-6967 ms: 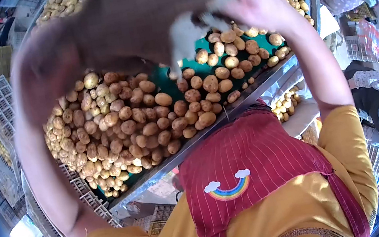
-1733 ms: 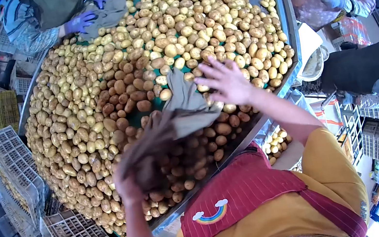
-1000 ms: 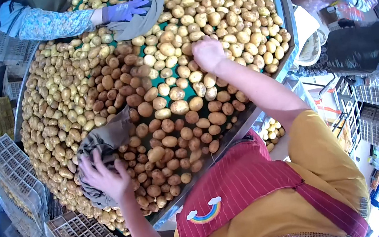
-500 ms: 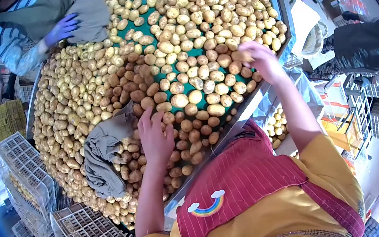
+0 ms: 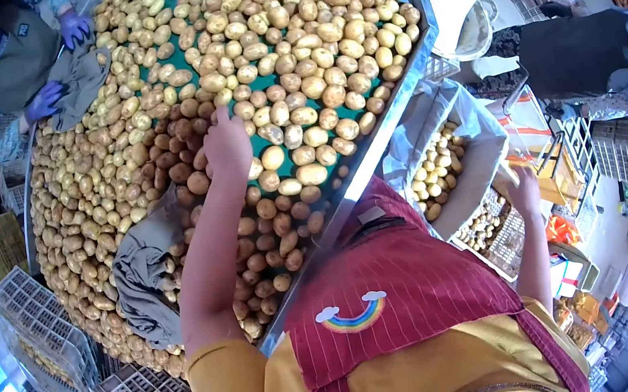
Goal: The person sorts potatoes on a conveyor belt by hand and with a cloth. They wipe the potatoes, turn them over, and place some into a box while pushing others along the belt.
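Reaching forward, the left hand (image 5: 226, 140) lies knuckles-up on the potatoes (image 5: 293, 110), fingers curled down among them. Whether it grips one I cannot tell, because the palm is hidden. The right hand (image 5: 525, 193) is out wide on the other side, well apart from the heap. Its fingers are stretched and loosely spread with nothing showing in them, just beside the far edge of the lined sack (image 5: 480, 163). That sack sits below the bench (image 5: 373, 156) and holds a small batch of pale potatoes.

Back on the bench, browner potatoes crowd around the left forearm and yellower ones spread beyond the fingertips over the green surface. A grey cloth (image 5: 143, 274) lies crumpled on the heap, just beside the left arm. At the far corner a co-worker's gloved hand (image 5: 44, 100) presses a second cloth (image 5: 81, 75) onto the potatoes. Plastic crates (image 5: 26, 308) are stacked off the near end. Another person in a dark top (image 5: 581, 57) bends over at the far right.
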Action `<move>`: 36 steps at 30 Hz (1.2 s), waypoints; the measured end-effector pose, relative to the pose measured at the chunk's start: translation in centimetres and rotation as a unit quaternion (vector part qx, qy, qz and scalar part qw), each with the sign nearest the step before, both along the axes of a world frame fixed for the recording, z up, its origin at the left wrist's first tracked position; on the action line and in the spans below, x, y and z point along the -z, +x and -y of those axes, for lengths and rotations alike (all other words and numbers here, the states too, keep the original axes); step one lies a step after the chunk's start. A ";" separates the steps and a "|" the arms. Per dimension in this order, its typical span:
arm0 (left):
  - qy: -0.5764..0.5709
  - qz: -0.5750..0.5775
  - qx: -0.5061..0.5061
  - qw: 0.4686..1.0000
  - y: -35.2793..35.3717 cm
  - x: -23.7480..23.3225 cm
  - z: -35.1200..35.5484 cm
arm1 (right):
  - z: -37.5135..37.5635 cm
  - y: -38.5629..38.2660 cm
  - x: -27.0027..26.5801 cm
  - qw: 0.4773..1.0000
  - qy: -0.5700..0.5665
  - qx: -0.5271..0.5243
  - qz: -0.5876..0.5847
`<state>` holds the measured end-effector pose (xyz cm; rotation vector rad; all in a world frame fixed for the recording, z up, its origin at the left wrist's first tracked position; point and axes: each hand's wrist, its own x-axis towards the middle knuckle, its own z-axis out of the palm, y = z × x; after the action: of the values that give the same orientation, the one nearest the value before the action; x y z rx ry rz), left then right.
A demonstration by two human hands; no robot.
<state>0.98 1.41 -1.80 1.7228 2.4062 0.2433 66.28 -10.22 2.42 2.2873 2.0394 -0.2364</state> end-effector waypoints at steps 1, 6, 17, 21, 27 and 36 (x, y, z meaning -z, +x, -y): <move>0.028 -0.058 0.049 0.997 -0.4 0.8 0.1 | -1.6 -3.6 -0.9 0.992 0.017 0.013 -0.126; -0.031 -0.030 0.107 0.993 -1.5 -1.9 -0.4 | -8.3 -23.2 -5.0 0.937 0.046 -0.183 -0.295; 0.047 0.425 -0.174 0.887 -2.3 -6.9 13.5 | -10.3 -40.8 -3.9 0.863 -0.225 -0.436 0.122; 0.012 0.360 -0.144 0.922 0.0 -8.3 19.1 | -9.4 -41.2 -3.9 0.875 -0.235 -0.412 0.094; 0.117 0.310 -0.045 0.942 1.8 -6.7 19.7 | -7.6 -42.0 -3.4 0.920 -0.233 -0.311 0.045; 0.072 0.110 0.104 0.986 4.8 -4.4 15.3 | -6.5 -44.2 -1.2 0.928 -0.234 -0.255 0.135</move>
<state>5.73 -13.90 2.59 1.8817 2.0805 0.5571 22.04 -3.76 3.66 1.3806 2.0631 -0.3082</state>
